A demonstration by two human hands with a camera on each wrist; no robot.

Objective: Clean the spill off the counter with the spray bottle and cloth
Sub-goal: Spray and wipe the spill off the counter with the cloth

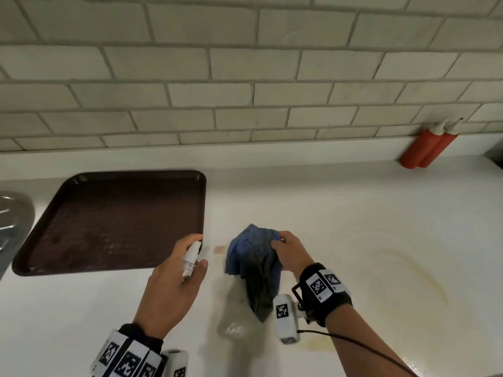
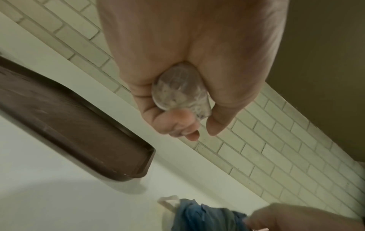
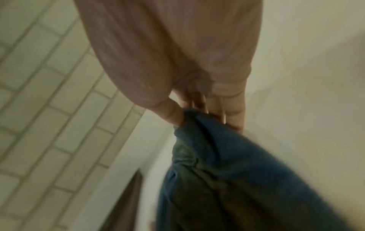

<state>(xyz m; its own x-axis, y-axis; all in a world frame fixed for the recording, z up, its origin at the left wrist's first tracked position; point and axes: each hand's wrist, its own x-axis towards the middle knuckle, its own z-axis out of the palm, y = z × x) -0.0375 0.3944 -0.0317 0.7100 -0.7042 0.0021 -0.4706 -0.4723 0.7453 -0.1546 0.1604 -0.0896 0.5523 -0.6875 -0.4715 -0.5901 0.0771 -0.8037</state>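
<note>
Glossy white counter [image 1: 353, 213], left hand [image 1: 171, 289] gripping clear spray bottle [image 1: 189, 261], right hand [image 1: 291, 251] pinching crumpled blue cloth [image 1: 255, 268]

A wall [image 1: 245, 77] of pale brick-shaped tiles with grey grout runs beyond both hands. Below it lies a white counter [image 1: 353, 213], faintly marked with yellowish rings right of the right hand. A brown tray [image 1: 68, 191] sits on it, just beyond the left hand. A steel sink [image 1: 13, 213] edges in further left. Two red bottles [image 1: 427, 148] stand against the wall, far right. Light is soft and even.
</note>
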